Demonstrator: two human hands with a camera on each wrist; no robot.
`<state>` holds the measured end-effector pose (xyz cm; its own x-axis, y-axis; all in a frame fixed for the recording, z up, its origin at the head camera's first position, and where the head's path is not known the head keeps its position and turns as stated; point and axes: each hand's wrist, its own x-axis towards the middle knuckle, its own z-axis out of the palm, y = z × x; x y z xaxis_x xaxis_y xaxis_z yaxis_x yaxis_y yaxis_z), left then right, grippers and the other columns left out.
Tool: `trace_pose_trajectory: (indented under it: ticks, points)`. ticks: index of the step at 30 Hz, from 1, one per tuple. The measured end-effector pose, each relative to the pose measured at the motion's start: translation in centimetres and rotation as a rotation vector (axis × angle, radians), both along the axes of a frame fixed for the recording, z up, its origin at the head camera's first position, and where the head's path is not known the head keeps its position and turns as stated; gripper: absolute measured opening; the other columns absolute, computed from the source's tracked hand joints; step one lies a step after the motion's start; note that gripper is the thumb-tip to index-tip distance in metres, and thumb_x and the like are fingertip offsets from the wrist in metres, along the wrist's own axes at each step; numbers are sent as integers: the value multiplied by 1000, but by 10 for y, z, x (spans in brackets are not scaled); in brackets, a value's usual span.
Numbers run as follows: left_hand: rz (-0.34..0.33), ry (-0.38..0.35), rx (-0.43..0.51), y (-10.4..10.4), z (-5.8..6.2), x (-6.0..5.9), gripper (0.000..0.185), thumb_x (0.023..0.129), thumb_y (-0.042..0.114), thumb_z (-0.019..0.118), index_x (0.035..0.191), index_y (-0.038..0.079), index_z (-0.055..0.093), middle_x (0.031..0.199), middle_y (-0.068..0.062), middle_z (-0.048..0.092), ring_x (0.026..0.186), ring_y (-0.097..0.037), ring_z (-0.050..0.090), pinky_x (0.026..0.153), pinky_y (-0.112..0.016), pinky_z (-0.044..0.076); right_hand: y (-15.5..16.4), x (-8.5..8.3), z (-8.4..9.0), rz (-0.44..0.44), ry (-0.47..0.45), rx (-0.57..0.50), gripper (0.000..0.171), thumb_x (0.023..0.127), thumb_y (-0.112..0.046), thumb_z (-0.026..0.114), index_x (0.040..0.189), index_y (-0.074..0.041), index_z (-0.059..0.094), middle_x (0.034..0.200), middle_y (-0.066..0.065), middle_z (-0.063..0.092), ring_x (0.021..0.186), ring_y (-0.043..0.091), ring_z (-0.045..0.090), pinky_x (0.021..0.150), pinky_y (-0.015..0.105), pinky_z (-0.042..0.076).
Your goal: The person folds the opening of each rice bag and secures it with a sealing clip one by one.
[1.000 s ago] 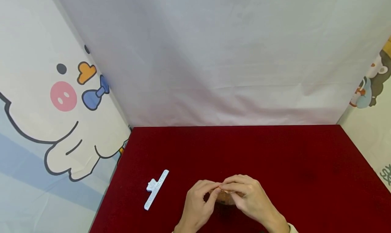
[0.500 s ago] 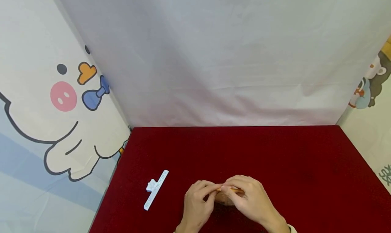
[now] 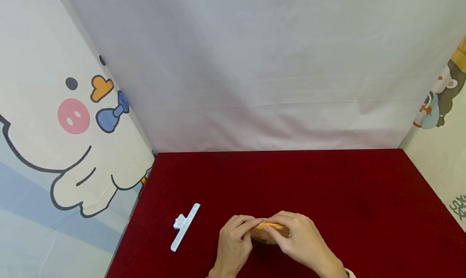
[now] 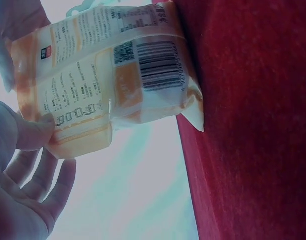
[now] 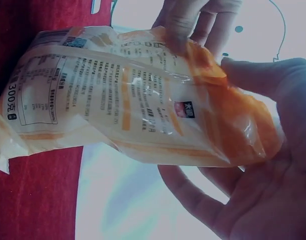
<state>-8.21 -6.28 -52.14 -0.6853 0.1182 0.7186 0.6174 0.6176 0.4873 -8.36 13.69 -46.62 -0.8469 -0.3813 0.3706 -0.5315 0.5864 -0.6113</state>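
Observation:
An orange-and-white plastic food bag [image 3: 264, 237] stands upright on the red table between both hands. Printed text and a barcode cover the side of the bag [image 4: 93, 82] in the left wrist view. My left hand [image 3: 234, 243] pinches the bag's top edge at its left corner between thumb and fingers. On the other side, my right hand [image 3: 303, 241] pinches the orange top, its thumb on the near face. The top of the bag [image 5: 228, 115] looks creased in the right wrist view. A white bag clip [image 3: 185, 227] lies on the table to the left of the hands.
The red-covered table [image 3: 327, 185] meets a pale cloth backdrop [image 3: 276, 88] at its far edge. Cartoon-printed cloth walls [image 3: 40, 120] stand along the left and right sides.
Both hands have worked along the bag's top edge with small finger shifts. More of the orange top now shows between them. The clip has stayed on the table.

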Motion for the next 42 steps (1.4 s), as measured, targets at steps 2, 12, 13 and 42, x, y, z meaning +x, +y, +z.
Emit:
trace_pose_trajectory:
  ticks: [2,12,13,42]
  points:
    - [-2,-1,0,-1,-1,0,41,77,-22,77,98,12,85,93,3,78,83,-9,72,76,-15,58,0,0,0,13,9,8,10,92,-18,84,102,-19,83,98,-12,79,83,-2,71,69,20,60]
    - [-36,-100,-11,-5,1,3,26,83,-2,80,103,14,84,96,6,79,84,-6,71,74,-16,57,3,-4,-1,52,202,51,17,87,-8,86,103,-14,84,95,-8,81,82,4,73,73,28,63]
    - [-53,-110,-7,-6,1,4,24,84,2,81,104,15,84,98,6,79,84,-6,70,74,-16,57,3,-4,-2,54,224,53,18,86,-7,87,103,-15,85,95,-9,81,82,4,74,73,29,63]
    - [-79,0,13,-5,-3,0,15,84,9,89,97,15,86,94,6,83,82,-8,73,76,-15,57,8,-9,-5,170,400,37,28,79,-7,92,105,-16,86,95,-10,82,78,0,72,77,25,60]
